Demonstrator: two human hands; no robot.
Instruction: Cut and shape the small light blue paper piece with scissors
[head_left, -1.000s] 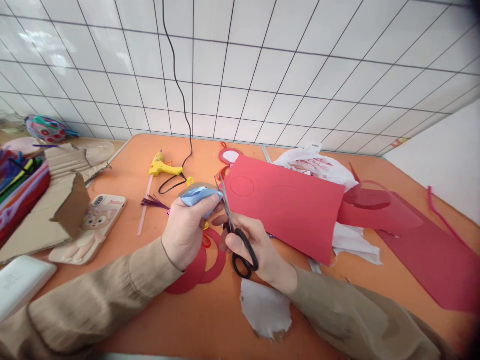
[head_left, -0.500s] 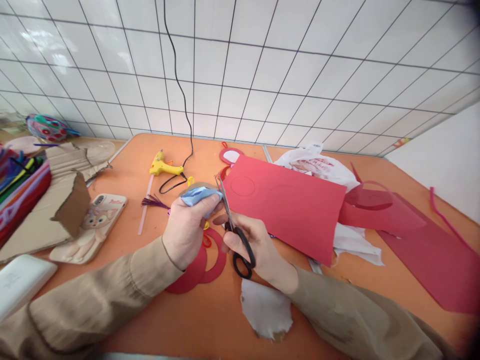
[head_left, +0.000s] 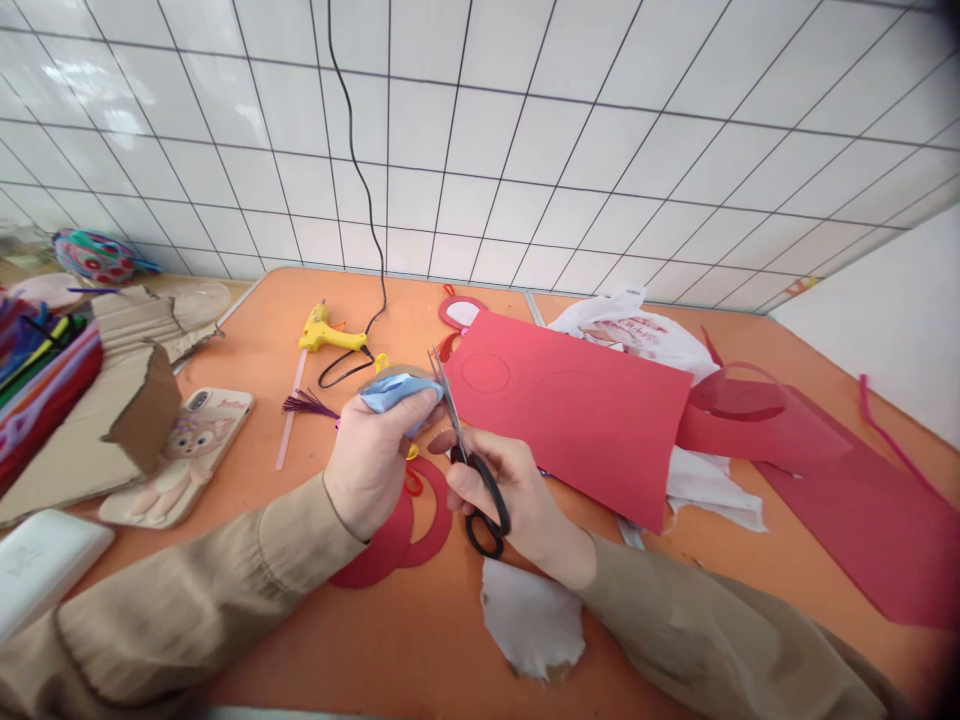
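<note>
"Cardboard (head_left: pixel 79 450) sits on the left; what comes next?"

"The phone (head_left: pixel 187 450) just beside it, then the glue gun (head_left: pixel 330 332) on the far side, its cord (head_left: pixel 360 165) looping on the table (head_left: pixel 337 650). A leftward swing of the arm could catch that loop and drag the gun."

"And the hands?"

"The left hand (head_left: pixel 379 450) pinches the blue piece (head_left: pixel 397 390), thumb on top, over the middle of the table. It looks soft and folded, so a loose pinch could let it slip or buckle away from the blades."

"Anything on the near side of it?"

"A red disc (head_left: pixel 375 560) and a red ring (head_left: pixel 444 520), overlapping."

"Where are the scissors (head_left: pixel 491 495)?"

"Right of the blue piece, points toward the far side, blades slightly parted. The right hand (head_left: pixel 517 490) grips them by the handles."

"Do the blades touch the piece?"

"I can't tell. The left thumb is very near them, though, so a hasty squeeze or a slip could nick it."

"Further right?"

"A white scrap (head_left: pixel 532 620) on the near side, the red sheet (head_left: pixel 570 410) beyond, then the bag (head_left: pixel 637 330) on the far side. The tips are near the sheet's left edge; a careless reach could scratch or crease it."
</note>
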